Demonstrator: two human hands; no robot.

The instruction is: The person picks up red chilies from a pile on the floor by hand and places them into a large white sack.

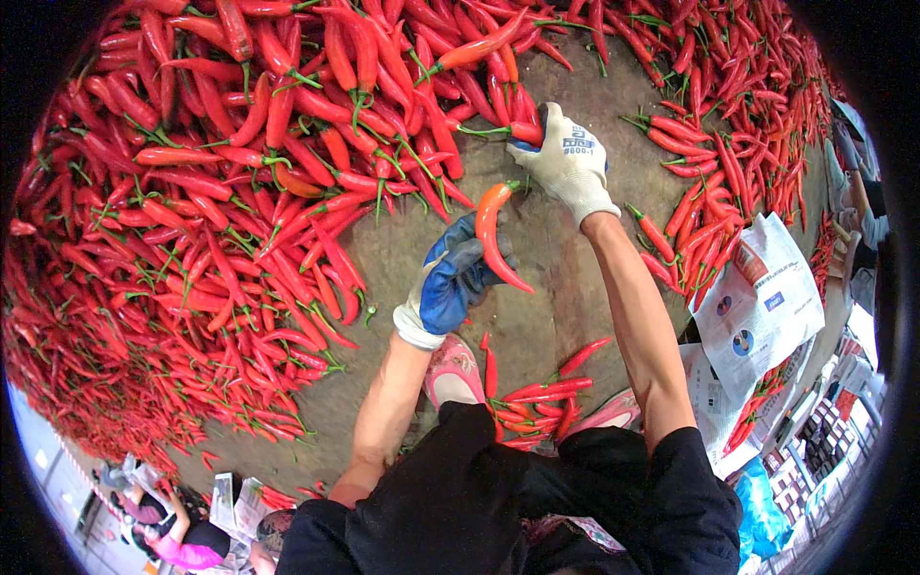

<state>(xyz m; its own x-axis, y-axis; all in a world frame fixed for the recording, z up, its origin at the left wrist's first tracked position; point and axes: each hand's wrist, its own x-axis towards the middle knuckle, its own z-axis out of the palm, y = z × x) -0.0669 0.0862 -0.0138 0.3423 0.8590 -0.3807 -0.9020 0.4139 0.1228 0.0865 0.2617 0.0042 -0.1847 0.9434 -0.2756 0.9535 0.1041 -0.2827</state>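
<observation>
My left hand [460, 269], in a work glove with blue and grey coated fingers, holds a curved orange-red chili pepper [490, 228], its green stem pointing up. Up and to the right, my right hand [564, 158], in a whitish glove with a blue palm side, grips another red chili pepper [526, 132] between thumb and fingers; its stem points left. That hand is at the right edge of a large heap of red chilies [287, 180]. Between my feet, in pink patterned shoes [456, 366], lies a small pile of red chilies [539, 406].
A second chili heap [747, 86] spreads at the upper right. Printed newspaper sheets [762, 287] stand at the right, with chilies among them, near a blue plastic bag [762, 510]. At the lower left another person in pink [187, 550] is near newspapers.
</observation>
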